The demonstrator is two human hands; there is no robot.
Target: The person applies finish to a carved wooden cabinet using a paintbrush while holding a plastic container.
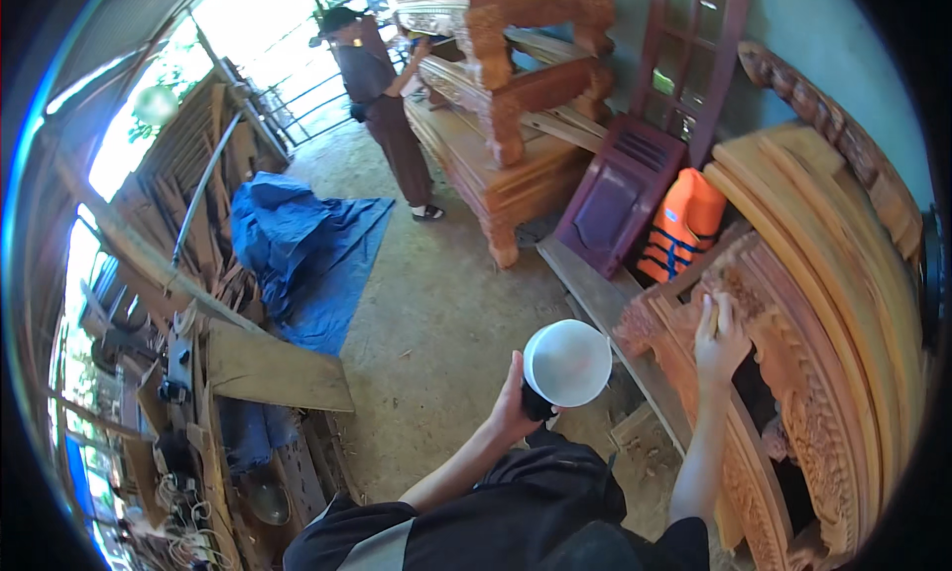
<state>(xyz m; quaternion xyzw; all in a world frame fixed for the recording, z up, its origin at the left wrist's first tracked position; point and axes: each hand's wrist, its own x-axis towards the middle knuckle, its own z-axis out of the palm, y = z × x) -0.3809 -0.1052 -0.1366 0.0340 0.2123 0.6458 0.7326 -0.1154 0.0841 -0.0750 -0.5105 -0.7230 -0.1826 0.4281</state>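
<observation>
My left hand (511,397) is closed around a white round tub (568,361), held out in front of my body. Pale contents show dimly inside it, and something black sits under my fingers at its near side. Over to the right, my right hand (722,345) is closed on a small tan stick-like piece (713,318), perhaps a brush handle; its far end is hidden. That hand rests at the upper part of a carved wooden panel (808,412) with scrolled relief, which leans among other carved wood.
Curved wooden boards (843,234) lean at the right wall beside an orange life jacket (684,224) and a purple door panel (620,194). Another person (382,105) stands by stacked carved furniture (496,105). A blue tarp (297,244) and scrap wood lie left.
</observation>
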